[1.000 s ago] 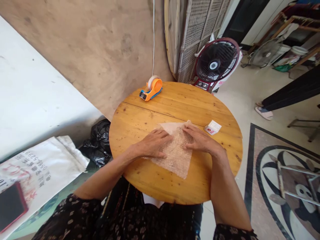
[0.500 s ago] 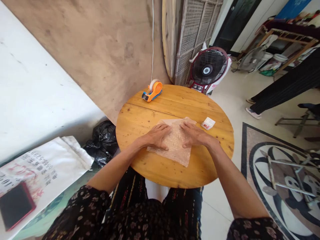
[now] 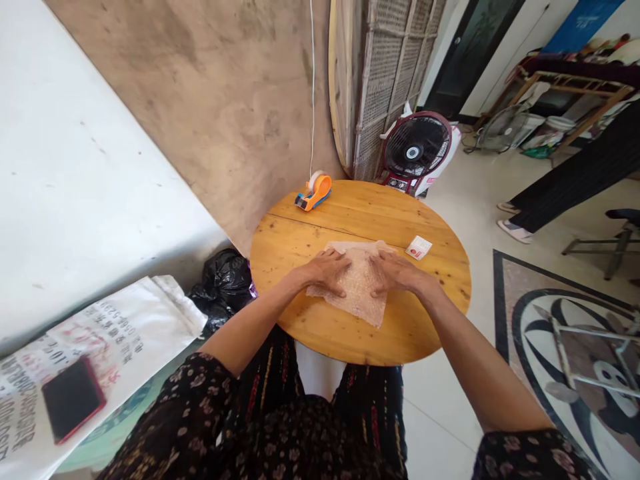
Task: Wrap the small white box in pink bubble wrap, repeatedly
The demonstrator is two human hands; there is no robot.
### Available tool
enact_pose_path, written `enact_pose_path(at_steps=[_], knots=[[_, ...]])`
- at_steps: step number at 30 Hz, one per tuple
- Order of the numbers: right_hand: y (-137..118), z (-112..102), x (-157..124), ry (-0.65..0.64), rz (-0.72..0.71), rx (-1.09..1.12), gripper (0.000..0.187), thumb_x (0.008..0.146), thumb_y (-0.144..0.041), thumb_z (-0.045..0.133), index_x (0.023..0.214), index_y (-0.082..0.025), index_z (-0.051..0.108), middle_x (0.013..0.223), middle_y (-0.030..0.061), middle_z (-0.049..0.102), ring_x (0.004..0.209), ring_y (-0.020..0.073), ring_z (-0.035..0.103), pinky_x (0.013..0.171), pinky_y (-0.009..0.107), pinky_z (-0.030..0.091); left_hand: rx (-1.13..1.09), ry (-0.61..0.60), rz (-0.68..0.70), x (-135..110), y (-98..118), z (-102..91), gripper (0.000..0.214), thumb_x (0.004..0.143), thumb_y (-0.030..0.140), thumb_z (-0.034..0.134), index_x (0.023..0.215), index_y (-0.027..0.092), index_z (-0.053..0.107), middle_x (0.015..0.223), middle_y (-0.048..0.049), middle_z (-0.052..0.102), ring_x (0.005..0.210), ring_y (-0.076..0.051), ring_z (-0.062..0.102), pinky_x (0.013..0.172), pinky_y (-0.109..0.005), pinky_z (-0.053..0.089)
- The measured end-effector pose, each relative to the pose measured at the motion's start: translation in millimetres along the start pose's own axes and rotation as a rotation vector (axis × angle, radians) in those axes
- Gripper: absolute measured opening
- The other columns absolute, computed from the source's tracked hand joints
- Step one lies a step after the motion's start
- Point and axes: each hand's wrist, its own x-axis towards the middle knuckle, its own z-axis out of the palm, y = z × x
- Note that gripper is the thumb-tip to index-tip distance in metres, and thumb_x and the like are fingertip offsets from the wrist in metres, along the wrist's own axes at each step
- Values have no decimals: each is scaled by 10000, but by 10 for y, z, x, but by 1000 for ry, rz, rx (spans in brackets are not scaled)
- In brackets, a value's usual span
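A sheet of bubble wrap (image 3: 358, 291) lies on the round wooden table (image 3: 310, 327), over something flat and pale that shows at its far edge. My left hand (image 3: 327, 271) rests flat on the wrap's left part, fingers stretched out. My right hand (image 3: 393, 273) lies flat on the right part, fingers spread. Both palms press down on the wrap and hold nothing.
An orange tape dispenser (image 3: 315, 191) sits at the table's far edge. A small white and red packet (image 3: 419, 247) lies to the right of my hands. A fan (image 3: 415, 152) stands behind the table, a black bag (image 3: 224, 279) at its left. Another person's legs (image 3: 560, 193) are at right.
The camera has pulled back and up, so the table looks smaller. Both hands stay flat on the bubble wrap, drawn slightly closer together.
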Motion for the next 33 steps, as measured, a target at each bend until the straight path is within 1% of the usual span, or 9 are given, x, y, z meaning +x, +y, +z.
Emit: enact_pose_path(at_steps=[3, 7, 13, 17, 20, 24, 27, 30, 33], knots=[[68, 39, 4, 13, -18, 3, 894, 541, -503, 796, 1330, -202, 503, 1423, 162, 451, 1323, 395, 401, 1067, 511, 357, -15, 18, 3, -33, -18, 19, 982, 623, 704, 656, 1410, 184, 380, 1514, -195, 287, 1373, -389, 267, 1097, -508, 245], [160, 78, 25, 25, -67, -8, 878, 534, -485, 797, 1316, -206, 514, 1455, 144, 411, 1330, 386, 393, 1068, 495, 361, -72, 23, 13, -91, -27, 23, 986, 638, 697, 652, 1434, 200, 352, 1485, -168, 350, 1354, -370, 312, 1098, -487, 258], [264, 174, 39, 41, -91, 37, 968, 545, -531, 783, 1381, -170, 454, 1517, 174, 326, 1384, 381, 315, 1102, 492, 315, -136, 70, -63, -104, 8, 71, 803, 767, 636, 578, 1417, 204, 389, 1529, -158, 281, 1393, -350, 260, 1114, -478, 231], [367, 256, -3, 60, -104, 94, 1028, 610, -567, 732, 1450, -104, 360, 1554, 202, 247, 1433, 353, 226, 1149, 463, 241, -134, 99, -60, -85, 3, 119, 810, 756, 628, 593, 1424, 217, 386, 1394, -148, 440, 1289, -342, 379, 1062, -457, 295], [447, 300, -47, 91, -83, 132, 1029, 638, -608, 695, 1472, -128, 330, 1562, 184, 238, 1435, 341, 230, 1149, 476, 236, -112, 105, -59, -68, 1, 94, 804, 729, 647, 603, 1393, 235, 416, 1277, -130, 514, 1190, -329, 443, 1004, -438, 340], [481, 309, -117, 121, -11, 168, 984, 647, -600, 689, 1454, -138, 369, 1534, 192, 305, 1413, 355, 281, 1133, 507, 260, -50, 71, -49, -13, 12, -7, 858, 666, 649, 658, 1381, 248, 403, 1396, -125, 446, 1209, -344, 418, 998, -449, 327], [447, 280, -185, 163, 0, 214, 858, 693, -545, 672, 1410, -141, 431, 1480, 192, 399, 1367, 351, 367, 1109, 510, 304, 3, 50, -13, 44, 17, -84, 908, 629, 659, 681, 1380, 236, 395, 1447, -126, 405, 1209, -356, 420, 1001, -461, 325], [425, 241, -270, 267, 1, 303, 644, 775, -465, 615, 1346, -187, 502, 1397, 140, 518, 1283, 321, 476, 1059, 495, 374, 41, 50, 19, 89, 13, -131, 908, 604, 664, 693, 1351, 222, 426, 1398, -131, 452, 1195, -352, 427, 993, -453, 342], [479, 191, -345, 441, 162, 418, 461, 843, -442, 528, 1241, -215, 587, 1260, 94, 634, 1165, 282, 579, 1004, 457, 436, 54, 48, 17, 110, 9, -145, 875, 596, 667, 695, 1314, 222, 466, 1365, -131, 472, 1195, -349, 422, 982, -450, 359]])
